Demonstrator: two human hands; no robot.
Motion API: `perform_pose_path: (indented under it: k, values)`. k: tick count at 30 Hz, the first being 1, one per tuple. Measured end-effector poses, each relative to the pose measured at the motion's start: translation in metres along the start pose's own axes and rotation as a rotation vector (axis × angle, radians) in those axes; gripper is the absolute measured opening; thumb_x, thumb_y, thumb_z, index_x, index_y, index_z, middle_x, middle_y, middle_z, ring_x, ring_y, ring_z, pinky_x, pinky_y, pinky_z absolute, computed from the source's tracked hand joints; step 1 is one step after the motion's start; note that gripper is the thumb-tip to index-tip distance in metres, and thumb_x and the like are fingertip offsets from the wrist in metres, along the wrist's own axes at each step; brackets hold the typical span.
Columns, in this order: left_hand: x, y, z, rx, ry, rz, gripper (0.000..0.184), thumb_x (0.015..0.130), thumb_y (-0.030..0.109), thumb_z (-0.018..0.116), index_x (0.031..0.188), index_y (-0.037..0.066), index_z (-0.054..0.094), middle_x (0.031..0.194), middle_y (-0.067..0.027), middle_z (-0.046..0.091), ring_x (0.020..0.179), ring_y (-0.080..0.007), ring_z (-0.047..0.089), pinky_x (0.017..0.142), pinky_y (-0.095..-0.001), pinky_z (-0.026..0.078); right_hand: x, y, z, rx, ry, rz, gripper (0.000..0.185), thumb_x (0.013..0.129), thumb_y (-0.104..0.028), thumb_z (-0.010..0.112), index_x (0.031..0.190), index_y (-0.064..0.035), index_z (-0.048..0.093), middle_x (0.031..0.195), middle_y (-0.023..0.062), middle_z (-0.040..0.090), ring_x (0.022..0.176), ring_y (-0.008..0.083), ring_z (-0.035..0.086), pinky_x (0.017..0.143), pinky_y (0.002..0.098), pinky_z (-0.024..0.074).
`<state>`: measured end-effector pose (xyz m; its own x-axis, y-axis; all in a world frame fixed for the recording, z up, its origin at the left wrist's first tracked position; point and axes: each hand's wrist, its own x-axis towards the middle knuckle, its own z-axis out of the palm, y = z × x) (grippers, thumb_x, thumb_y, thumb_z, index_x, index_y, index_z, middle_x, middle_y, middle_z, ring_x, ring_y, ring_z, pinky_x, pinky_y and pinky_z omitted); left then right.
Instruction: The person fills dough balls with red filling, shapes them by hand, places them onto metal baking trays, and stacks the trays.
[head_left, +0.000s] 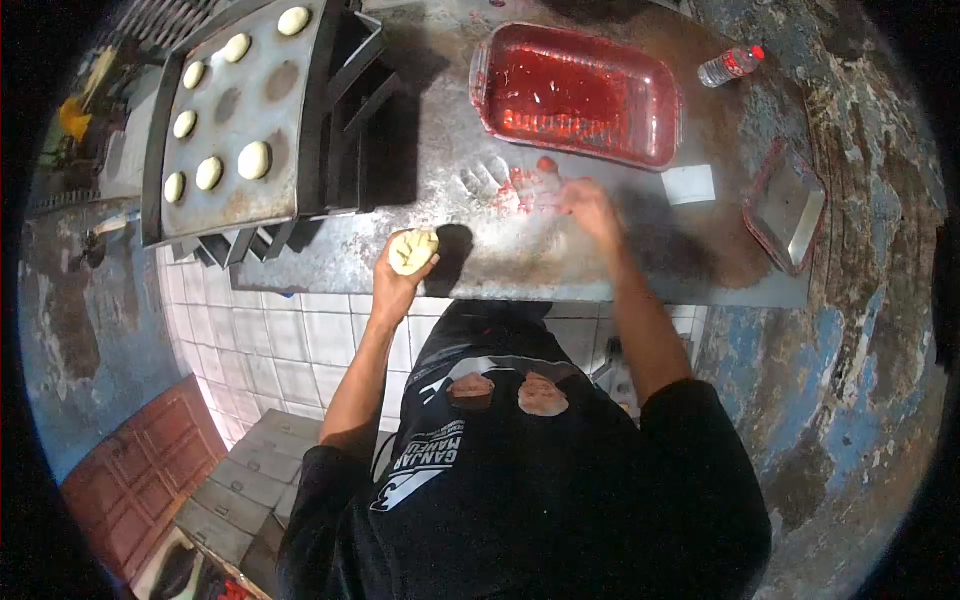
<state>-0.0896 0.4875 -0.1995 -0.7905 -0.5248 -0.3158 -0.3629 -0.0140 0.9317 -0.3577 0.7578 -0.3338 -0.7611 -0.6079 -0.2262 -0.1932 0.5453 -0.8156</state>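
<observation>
My left hand [398, 284] cups a round of pale dough [413, 251] near the table's front edge; its upper surface looks uneven and creased. My right hand [592, 208] is over the table with its fingers drawn together. At its fingertips is a pale, red-smeared patch [530, 196], but whether the fingers hold a tool there is too blurred to tell. A small red lump [546, 165] sits just beyond them. Behind it stands a clear rectangular tub [672, 120], its inside coated with red, wet-looking filling.
At left, a dark metal baking tray [225, 135] bears several dough balls and rests on a stack of trays. A red-capped bottle [728, 67], a white paper square [690, 185] and a clear lid [785, 205] lie to the right. Whitish smears mark the metal table [470, 245].
</observation>
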Motion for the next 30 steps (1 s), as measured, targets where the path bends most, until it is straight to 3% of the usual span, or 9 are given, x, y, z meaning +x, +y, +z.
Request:
perform_pose_path:
  k: [3,5,8,11,13,18,22,24,30]
  values:
    - [-0.006,-0.009,0.001,-0.020,0.042,-0.007,0.041,0.083,0.002,0.081,0.118,0.001,0.062,0.112,-0.0071,0.071,0.104,-0.0137,0.067,0.094,-0.0284,0.052,0.013,0.015,0.006,0.042,0.023,-0.463,0.014,0.086,-0.004,0.065,0.097,-0.0025,0.073,0.079,0.0025,0.070,0.074,0.0137,0.064,0.072,0.0305,0.0532]
    - [-0.005,-0.018,0.000,0.027,0.047,0.005,0.040,0.083,0.002,0.081,0.118,0.001,0.061,0.111,-0.0072,0.071,0.103,-0.0137,0.067,0.094,-0.0283,0.052,-0.005,-0.025,0.013,0.309,-0.188,-0.174,0.014,0.085,-0.002,0.065,0.097,-0.0006,0.072,0.081,0.0026,0.069,0.075,0.0142,0.064,0.070,0.0304,0.0530]
    - [0.000,-0.015,0.002,0.029,0.042,0.029,0.041,0.084,0.004,0.081,0.120,0.002,0.061,0.111,-0.0072,0.071,0.104,-0.0139,0.066,0.095,-0.0285,0.051,-0.006,-0.084,-0.001,-0.040,-0.500,0.024,0.017,0.089,-0.003,0.065,0.105,0.0013,0.071,0.084,0.0035,0.069,0.073,0.0152,0.064,0.069,0.0299,0.0525]
    - [0.014,-0.010,0.005,-0.018,0.048,0.017,0.042,0.084,0.004,0.081,0.121,0.002,0.060,0.112,-0.0072,0.071,0.105,-0.0142,0.066,0.095,-0.0288,0.051,0.003,-0.100,-0.030,0.497,-0.612,0.443,0.022,0.095,-0.011,0.063,0.112,0.0016,0.069,0.086,0.0057,0.070,0.069,0.0145,0.063,0.068,0.0291,0.0517]
    - [0.028,0.002,0.009,-0.015,0.033,0.016,0.043,0.084,0.005,0.081,0.122,0.002,0.060,0.112,-0.0073,0.071,0.106,-0.0142,0.066,0.096,-0.0289,0.051,0.026,-0.098,-0.054,0.250,-0.445,-0.033,0.035,0.099,-0.026,0.057,0.122,-0.0015,0.068,0.089,0.0088,0.073,0.072,0.0181,0.069,0.067,0.0357,0.0545]
    - [0.078,0.008,0.018,-0.058,-0.060,0.086,0.044,0.084,0.007,0.082,0.122,0.003,0.061,0.114,-0.0075,0.071,0.106,-0.0141,0.066,0.096,-0.0295,0.053,0.094,-0.105,-0.090,-0.769,0.049,-0.510,0.030,0.099,-0.028,0.053,0.112,-0.0095,0.072,0.095,0.0162,0.073,0.081,0.0324,0.074,0.074,0.0465,0.0587]
    - [0.115,0.025,0.018,-0.081,-0.102,0.093,0.044,0.083,0.005,0.082,0.122,0.003,0.061,0.113,-0.0077,0.072,0.106,-0.0128,0.066,0.095,-0.0291,0.053,0.127,-0.110,-0.070,-0.909,-0.008,-0.413,0.025,0.094,-0.027,0.060,0.111,-0.0128,0.073,0.092,0.0140,0.073,0.083,0.0331,0.072,0.078,0.0482,0.0582]
    - [0.130,0.029,0.018,-0.064,-0.091,0.069,0.043,0.083,0.005,0.082,0.121,0.003,0.062,0.113,-0.0073,0.072,0.105,-0.0125,0.066,0.095,-0.0291,0.053,0.128,-0.143,-0.062,-0.927,-0.134,-0.094,0.023,0.096,-0.024,0.057,0.104,-0.0115,0.074,0.087,0.0131,0.073,0.085,0.0336,0.072,0.077,0.0493,0.0585]
    - [0.166,0.027,0.021,-0.063,-0.075,0.047,0.043,0.083,0.007,0.082,0.121,0.004,0.063,0.111,-0.0073,0.074,0.105,-0.0127,0.068,0.095,-0.0294,0.053,0.144,-0.139,-0.045,-0.805,-0.321,-0.156,0.032,0.096,-0.028,0.054,0.094,-0.0033,0.074,0.083,0.0242,0.071,0.082,0.0421,0.071,0.077,0.0546,0.0563]
